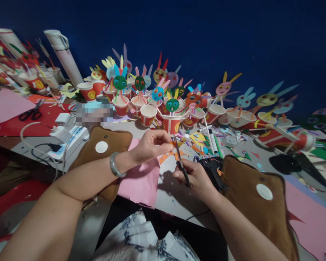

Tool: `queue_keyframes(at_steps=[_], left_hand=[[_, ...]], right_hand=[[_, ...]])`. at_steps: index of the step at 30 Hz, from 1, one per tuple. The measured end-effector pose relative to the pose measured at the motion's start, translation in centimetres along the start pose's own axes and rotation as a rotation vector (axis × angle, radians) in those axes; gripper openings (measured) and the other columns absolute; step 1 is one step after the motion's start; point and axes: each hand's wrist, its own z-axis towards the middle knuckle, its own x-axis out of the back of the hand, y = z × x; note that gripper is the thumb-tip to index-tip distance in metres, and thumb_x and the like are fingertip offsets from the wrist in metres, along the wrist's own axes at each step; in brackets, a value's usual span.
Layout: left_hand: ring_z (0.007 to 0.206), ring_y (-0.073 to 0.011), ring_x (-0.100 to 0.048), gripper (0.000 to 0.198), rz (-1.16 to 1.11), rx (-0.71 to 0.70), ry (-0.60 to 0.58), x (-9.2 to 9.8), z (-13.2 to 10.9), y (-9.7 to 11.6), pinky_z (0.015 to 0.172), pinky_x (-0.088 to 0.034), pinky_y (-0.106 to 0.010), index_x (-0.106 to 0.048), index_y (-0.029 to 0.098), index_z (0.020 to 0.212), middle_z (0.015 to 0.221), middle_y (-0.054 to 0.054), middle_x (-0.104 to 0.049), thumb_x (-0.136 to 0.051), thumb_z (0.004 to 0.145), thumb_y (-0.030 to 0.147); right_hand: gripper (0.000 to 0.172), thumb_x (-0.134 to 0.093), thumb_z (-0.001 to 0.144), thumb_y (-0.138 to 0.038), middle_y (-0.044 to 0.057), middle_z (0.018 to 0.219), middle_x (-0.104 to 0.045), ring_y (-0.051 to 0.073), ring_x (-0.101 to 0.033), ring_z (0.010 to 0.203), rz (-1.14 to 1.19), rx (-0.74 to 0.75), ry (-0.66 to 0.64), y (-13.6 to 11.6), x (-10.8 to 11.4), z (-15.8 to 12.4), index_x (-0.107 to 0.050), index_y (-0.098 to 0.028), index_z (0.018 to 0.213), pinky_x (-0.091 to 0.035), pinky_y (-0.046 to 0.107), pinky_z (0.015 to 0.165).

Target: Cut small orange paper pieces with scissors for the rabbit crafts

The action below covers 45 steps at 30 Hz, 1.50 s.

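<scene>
My left hand (149,144) is pinched on a small piece of orange paper (174,144) above the table. Just below and to the right, my right hand (196,177) is wrapped round the black handles of a pair of scissors (180,162). The blades point up at the orange paper. A silver bangle (114,165) sits on my left wrist. A pink sheet of paper (141,179) lies under my left hand, and orange scraps (168,156) lie between the two hands.
Many red paper cups with coloured bunny faces on sticks (171,123) crowd the back of the table. Two brown cushions (103,143) (256,199) flank my hands. Another pair of scissors (30,114) lies on red paper at left, near a power strip (67,139). Markers and scraps (214,139) litter the middle.
</scene>
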Motion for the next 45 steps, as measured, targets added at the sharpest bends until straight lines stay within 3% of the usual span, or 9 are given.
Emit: queue_keyframes(at_steps=[41,45], left_hand=[[0.062,-0.0092,-0.059,0.005,-0.016,-0.02,0.031,0.1,0.14,0.17,0.06,-0.048,-0.022,-0.057,0.013,0.069,0.065,0.0,-0.062,-0.062,0.071,0.014],[0.061,-0.0094,-0.06,0.006,-0.039,0.026,0.039,0.03,0.22,0.35,0.059,-0.048,-0.022,-0.058,0.013,0.067,0.063,-0.001,-0.062,-0.062,0.071,0.015]], right_hand=[[0.044,-0.076,0.064,-0.055,-0.002,0.046,-0.052,0.011,-0.044,0.047,-0.042,-0.059,0.017,0.04,0.12,-0.04,-0.054,-0.018,0.054,-0.033,0.024,0.048],[0.043,-0.074,0.067,-0.054,-0.003,0.045,-0.051,0.011,-0.043,0.046,-0.044,-0.055,0.034,-0.1,0.07,0.0,-0.052,-0.019,0.052,-0.032,0.024,0.047]])
